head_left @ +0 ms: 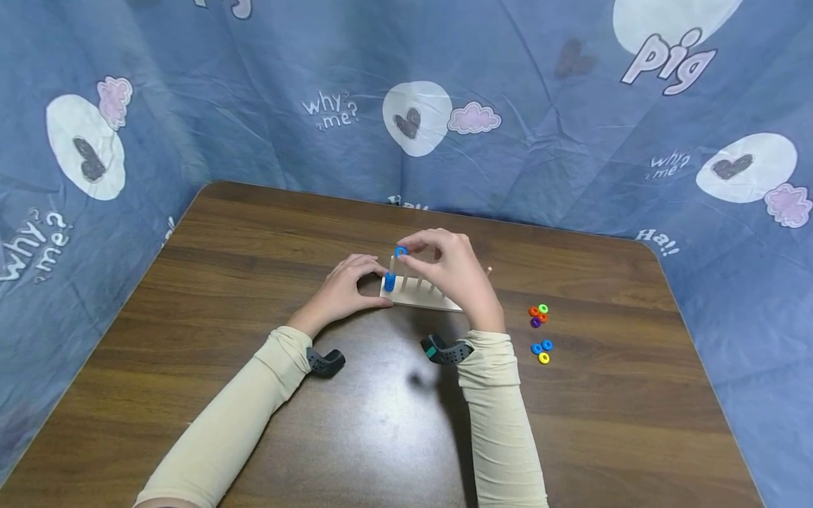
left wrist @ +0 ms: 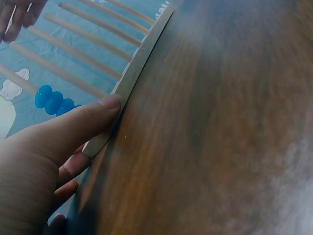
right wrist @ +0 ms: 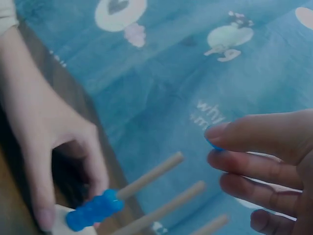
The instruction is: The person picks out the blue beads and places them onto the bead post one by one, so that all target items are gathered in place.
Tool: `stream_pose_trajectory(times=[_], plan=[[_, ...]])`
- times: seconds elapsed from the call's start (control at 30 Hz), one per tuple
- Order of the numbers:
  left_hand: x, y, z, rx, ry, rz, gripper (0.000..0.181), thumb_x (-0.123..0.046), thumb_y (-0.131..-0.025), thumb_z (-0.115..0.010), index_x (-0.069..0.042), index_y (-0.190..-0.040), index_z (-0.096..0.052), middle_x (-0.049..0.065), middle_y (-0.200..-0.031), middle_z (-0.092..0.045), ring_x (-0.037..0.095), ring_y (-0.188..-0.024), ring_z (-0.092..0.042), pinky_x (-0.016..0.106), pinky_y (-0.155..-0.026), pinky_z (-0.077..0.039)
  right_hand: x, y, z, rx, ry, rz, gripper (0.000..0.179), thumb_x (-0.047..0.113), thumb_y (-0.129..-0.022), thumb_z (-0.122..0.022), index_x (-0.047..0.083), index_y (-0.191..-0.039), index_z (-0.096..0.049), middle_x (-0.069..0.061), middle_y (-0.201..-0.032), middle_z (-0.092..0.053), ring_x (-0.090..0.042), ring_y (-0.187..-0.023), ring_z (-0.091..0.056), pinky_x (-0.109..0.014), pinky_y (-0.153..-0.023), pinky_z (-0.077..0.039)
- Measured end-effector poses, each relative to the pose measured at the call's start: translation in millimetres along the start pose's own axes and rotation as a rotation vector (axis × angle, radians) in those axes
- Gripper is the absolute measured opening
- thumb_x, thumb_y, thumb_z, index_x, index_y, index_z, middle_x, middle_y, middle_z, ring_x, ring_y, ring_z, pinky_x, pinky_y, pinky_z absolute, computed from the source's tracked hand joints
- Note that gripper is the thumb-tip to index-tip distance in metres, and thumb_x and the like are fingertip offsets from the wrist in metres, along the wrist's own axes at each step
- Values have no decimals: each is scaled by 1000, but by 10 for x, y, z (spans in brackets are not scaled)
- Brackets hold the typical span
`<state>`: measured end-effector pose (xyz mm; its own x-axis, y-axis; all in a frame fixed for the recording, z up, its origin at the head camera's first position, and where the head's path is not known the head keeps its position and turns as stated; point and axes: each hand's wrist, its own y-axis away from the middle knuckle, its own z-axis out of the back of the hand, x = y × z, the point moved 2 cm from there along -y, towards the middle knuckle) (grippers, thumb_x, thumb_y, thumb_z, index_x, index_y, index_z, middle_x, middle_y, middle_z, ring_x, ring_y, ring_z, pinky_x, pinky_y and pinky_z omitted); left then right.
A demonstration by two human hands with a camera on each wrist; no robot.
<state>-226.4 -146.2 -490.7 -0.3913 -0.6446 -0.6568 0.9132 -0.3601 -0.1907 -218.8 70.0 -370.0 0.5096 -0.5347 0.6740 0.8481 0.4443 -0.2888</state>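
Note:
A pale wooden base (head_left: 422, 295) with a row of upright pegs stands on the table. Several blue rings (head_left: 389, 282) are stacked on its leftmost peg, whose upper part is bare. My left hand (head_left: 343, 289) grips the left end of the base, thumb along the near edge and fingers behind, as the left wrist view shows. Between thumb and forefinger my right hand (head_left: 451, 268) pinches one more blue ring (head_left: 401, 251), just above and right of that peg's tip. In the right wrist view this ring (right wrist: 215, 145) is mostly hidden by the fingertips, apart from the pegs.
Right of the base lies a small group of loose rings: orange (head_left: 534, 311), green (head_left: 543, 309) and purple (head_left: 536, 322). Nearer to me are two blue rings (head_left: 537, 348) and a yellow ring (head_left: 543, 358). A patterned blue cloth (head_left: 356, 162) hangs behind the wooden table (head_left: 254, 233).

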Motion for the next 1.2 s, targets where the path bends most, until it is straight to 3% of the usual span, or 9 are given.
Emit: stream_pose_trajectory(times=[0.1, 0.37, 0.47, 0.7, 1.2], plan=[[-5, 1, 3, -5, -4, -4, 55, -40, -76, -92, -15, -120, -73, 9, -138, -66, 30, -141, -50, 57, -122, -33, -13, -25, -52, 22, 4, -9, 18, 23, -95, -76, 17, -112, -80, 2, -106, -79, -13, -98, -70, -32, -80, -55], [8, 10, 15, -9, -10, -9, 56, -42, -75, -92, -15, -121, -73, 9, -139, -65, 30, -140, -50, 57, -122, -33, -72, -38, -151, -2, 24, -38, 21, 23, -94, -77, 14, -113, -80, 1, -107, -79, -13, -102, -71, -34, -86, -59], [14, 11, 11, -5, -9, -4, 56, -42, -76, -92, -15, -120, -73, 9, -139, -65, 30, -141, -49, 57, -123, -33, -70, -44, -190, -1, 30, -28, 23, 24, -95, -77, 14, -115, -79, 1, -107, -79, -15, -100, -71, -32, -83, -58], [1, 5, 17, 12, -3, -3, 55, -41, -77, -91, -14, -121, -73, 10, -139, -65, 33, -141, -48, 60, -122, -32, -53, -49, -235, 16, 54, -10, 22, 23, -96, -75, 13, -115, -79, 1, -104, -78, -15, -78, -62, -26, -69, -50], [14, -1, 5, 11, 1, -15, 52, -41, -77, -91, -15, -119, -73, 8, -136, -67, 31, -142, -48, 59, -123, -32, -60, -35, -240, 13, 59, -12, 21, 25, -96, -75, 14, -114, -80, 2, -102, -78, -15, -78, -63, -27, -68, -49]])
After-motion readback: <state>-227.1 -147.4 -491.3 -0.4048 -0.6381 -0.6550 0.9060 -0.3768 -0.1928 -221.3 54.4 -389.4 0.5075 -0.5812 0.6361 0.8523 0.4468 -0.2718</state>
